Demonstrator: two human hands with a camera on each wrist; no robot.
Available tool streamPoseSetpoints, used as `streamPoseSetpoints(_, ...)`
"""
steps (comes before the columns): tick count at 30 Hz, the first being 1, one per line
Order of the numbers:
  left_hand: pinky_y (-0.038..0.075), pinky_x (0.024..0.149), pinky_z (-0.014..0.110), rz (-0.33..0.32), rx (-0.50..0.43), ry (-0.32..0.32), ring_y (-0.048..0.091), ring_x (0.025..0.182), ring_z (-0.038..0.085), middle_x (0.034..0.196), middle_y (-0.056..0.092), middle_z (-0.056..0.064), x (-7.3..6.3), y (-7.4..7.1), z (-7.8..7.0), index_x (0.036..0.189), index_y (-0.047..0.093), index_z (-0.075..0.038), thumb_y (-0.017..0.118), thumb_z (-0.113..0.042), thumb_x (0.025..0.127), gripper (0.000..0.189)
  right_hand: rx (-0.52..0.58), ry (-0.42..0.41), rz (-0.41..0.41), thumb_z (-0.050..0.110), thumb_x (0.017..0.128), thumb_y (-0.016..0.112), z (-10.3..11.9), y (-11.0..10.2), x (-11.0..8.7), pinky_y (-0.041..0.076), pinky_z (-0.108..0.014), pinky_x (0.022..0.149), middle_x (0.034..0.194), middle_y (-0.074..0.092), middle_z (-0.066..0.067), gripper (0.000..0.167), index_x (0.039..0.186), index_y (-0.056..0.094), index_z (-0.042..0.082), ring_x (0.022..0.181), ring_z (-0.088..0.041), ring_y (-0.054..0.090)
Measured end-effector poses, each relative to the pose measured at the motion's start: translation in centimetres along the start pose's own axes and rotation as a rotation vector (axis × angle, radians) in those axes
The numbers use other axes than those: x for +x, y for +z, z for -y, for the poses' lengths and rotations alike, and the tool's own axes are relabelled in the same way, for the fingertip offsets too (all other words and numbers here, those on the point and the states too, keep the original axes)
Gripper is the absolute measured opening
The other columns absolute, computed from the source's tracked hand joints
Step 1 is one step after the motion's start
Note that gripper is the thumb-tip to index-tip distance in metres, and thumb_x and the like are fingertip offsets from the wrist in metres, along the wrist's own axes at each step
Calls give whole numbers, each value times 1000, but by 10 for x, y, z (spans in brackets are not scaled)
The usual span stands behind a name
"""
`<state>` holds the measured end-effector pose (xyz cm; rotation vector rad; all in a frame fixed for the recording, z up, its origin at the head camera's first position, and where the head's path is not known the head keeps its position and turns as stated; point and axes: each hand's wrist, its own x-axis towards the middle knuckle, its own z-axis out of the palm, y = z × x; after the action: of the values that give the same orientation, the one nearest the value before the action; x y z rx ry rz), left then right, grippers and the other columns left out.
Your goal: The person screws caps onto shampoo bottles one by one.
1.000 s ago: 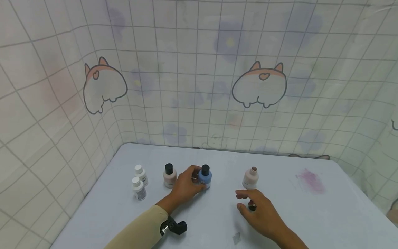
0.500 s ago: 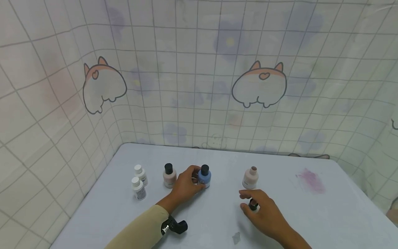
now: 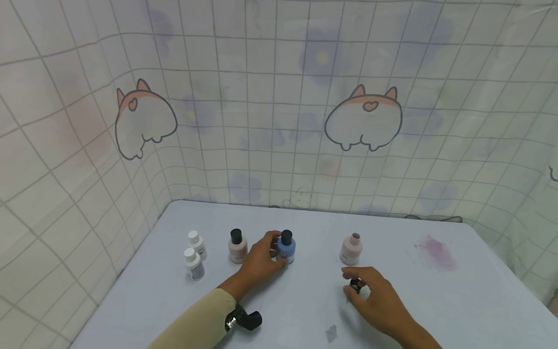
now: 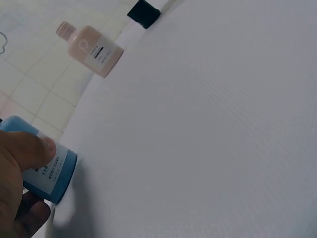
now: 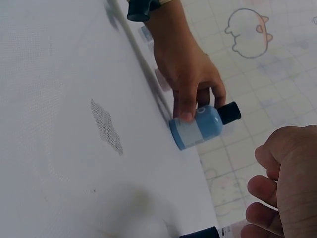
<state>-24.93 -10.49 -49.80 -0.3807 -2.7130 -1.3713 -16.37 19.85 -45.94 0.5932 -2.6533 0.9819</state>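
Note:
In the head view, my left hand [image 3: 261, 261] holds a blue bottle with a black cap [image 3: 286, 247], thumb on its front label and fingers behind. The bottle stands upright on the table. My right hand [image 3: 377, 295] hovers with loosely bent fingers around a loose black cap [image 3: 355, 286]; the right wrist view shows its fingers [image 5: 262, 191] apart from that cap [image 5: 198, 233]. In the left wrist view the cap sits on the table with no finger on it. Behind it stands an uncapped pale pink bottle [image 3: 350, 249], its neck bare.
Left of my left hand stands a pale pink bottle with a black cap [image 3: 237, 246]. Two small white bottles, a rear one [image 3: 198, 245] and a front one [image 3: 194, 264], are farther left. The white table [image 3: 401, 266] has a pink stain [image 3: 437, 253]. A patterned curtain [image 3: 279, 121] rises behind.
My right hand has drifted slightly right, showing more of the loose black cap between thumb and fingers. My left hand keeps its grip on the blue bottle.

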Motion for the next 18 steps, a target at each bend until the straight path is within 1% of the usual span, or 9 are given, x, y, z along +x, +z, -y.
streamPoseSetpoints(3,53,102,37,-6,4,22,61,122,24,137,59,10,-2,-1,-4,147,45,-10,84,-15,86,73,1,-30,-19,2,84,83,-4,0,-1,57,-42,81,109,70,12,44,123,69,16,92,-12,64)
streamPoseSetpoints(6,50,106,34,-27,9,44,55,129,22,140,57,9,-3,-4,-10,148,44,-9,85,-16,85,75,-1,-52,-31,1,84,83,-7,0,-2,58,-40,82,109,71,11,43,121,69,16,96,-13,65)
streamPoseSetpoints(9,50,106,34,-45,15,53,54,130,20,140,58,8,-2,-8,-18,148,44,-10,86,-18,85,76,-8,-74,-48,0,83,83,-11,-1,-3,59,-36,82,109,70,11,42,120,70,16,99,-11,64)
streamPoseSetpoints(11,50,106,36,-49,12,68,54,130,20,141,57,8,-2,-11,-22,148,44,-10,86,-19,85,76,-13,-80,-54,0,83,83,-12,-2,-3,59,-35,81,109,69,11,41,119,70,16,100,-10,63)
streamPoseSetpoints(14,51,106,39,-50,-6,100,54,130,21,140,58,8,0,-15,-28,147,45,-8,86,-17,85,75,-28,-66,-53,2,83,83,-14,-3,-4,59,-34,80,110,69,10,41,120,71,15,100,-11,63)
streamPoseSetpoints(16,51,105,39,-51,-18,127,55,130,22,140,58,9,1,-17,-31,146,46,-8,86,-16,85,74,-36,-44,-44,3,84,83,-15,-4,-5,59,-34,81,111,68,10,40,121,71,14,100,-13,64)
streamPoseSetpoints(18,51,106,37,-51,-22,139,55,130,20,140,58,7,2,-19,-34,145,47,-8,86,-16,85,72,-45,-21,-35,5,85,82,-17,-4,-5,59,-35,81,111,68,10,39,121,71,14,100,-14,64)
